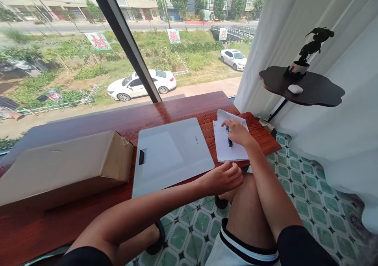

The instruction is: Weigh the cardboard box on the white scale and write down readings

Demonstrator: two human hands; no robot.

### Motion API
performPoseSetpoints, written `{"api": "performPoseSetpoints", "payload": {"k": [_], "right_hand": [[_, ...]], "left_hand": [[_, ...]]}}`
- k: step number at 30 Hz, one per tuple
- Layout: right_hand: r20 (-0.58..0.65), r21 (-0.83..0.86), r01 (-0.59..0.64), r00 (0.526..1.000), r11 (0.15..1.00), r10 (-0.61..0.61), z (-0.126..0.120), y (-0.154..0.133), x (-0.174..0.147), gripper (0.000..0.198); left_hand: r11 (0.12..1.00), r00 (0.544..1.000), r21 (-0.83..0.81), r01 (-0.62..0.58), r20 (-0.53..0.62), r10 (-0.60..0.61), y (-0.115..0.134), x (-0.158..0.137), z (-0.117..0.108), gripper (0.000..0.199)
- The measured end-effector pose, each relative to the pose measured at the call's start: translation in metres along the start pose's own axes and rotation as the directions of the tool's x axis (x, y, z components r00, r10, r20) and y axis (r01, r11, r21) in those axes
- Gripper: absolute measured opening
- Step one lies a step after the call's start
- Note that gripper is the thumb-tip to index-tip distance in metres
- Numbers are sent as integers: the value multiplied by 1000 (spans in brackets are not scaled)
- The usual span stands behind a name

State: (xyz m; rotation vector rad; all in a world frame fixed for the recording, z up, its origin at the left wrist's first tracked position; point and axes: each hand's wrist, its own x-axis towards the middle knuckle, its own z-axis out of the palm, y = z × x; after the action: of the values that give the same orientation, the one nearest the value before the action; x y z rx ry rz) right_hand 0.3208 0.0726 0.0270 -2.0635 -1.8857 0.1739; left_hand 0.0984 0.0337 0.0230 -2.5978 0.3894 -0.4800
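Observation:
My right hand (235, 132) is over the sheets of white paper (233, 152) on the right part of the table, its fingers bent around the upper end of a dark pen (230, 142). The pen's lower part rests on the paper, and handwriting shows near its top. My left hand (226, 177) hovers just off the table's front edge, below the paper, with fingers loosely curled and nothing visible in them. To the left of the paper lies a flat, light grey panel (168, 155) with a dark tab at its left side and a small logo.
A long cardboard box (67, 167) occupies the left of the reddish wooden table (215, 100). At right stands a small dark side table (321, 88) with a potted plant (298, 67) and a white rounded object (295, 89). Behind is a window; white curtains (283, 29) hang beside it.

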Motion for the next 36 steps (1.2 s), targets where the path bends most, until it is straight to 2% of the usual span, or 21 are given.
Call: {"api": "performPoseSetpoints", "payload": {"k": [8,13,16,20,25,27,31,36], "right_hand": [[34,-54,-40,999,998,41,5,8,2,44],[73,-19,-23,997,1000,24,4,12,-1,34],[73,-8,-9,997,1000,9,3,12,-4,32],[38,13,56,998,998,-57,0,11,-5,28],[-78,67,96,993,993,-91,2,7,-2,16],[-154,137,83,986,987,-62,6,5,-1,16],[-307,329,38,949,944,69,10,2,-1,36],[-310,449,-28,933,893,185,9,2,-3,36]], "left_hand": [[986,988,-61,153,-8,-154,10,-1,24,39],[966,970,-87,242,4,-243,14,-2,27,48],[963,964,-67,260,-34,-262,17,-1,26,43],[949,953,-88,302,3,-302,21,2,27,45],[933,939,-107,344,44,-341,22,3,30,50],[933,939,-105,343,49,-340,22,4,29,50],[935,940,-105,339,70,-334,21,4,27,46],[938,940,-66,340,64,-336,21,6,26,42]]}}
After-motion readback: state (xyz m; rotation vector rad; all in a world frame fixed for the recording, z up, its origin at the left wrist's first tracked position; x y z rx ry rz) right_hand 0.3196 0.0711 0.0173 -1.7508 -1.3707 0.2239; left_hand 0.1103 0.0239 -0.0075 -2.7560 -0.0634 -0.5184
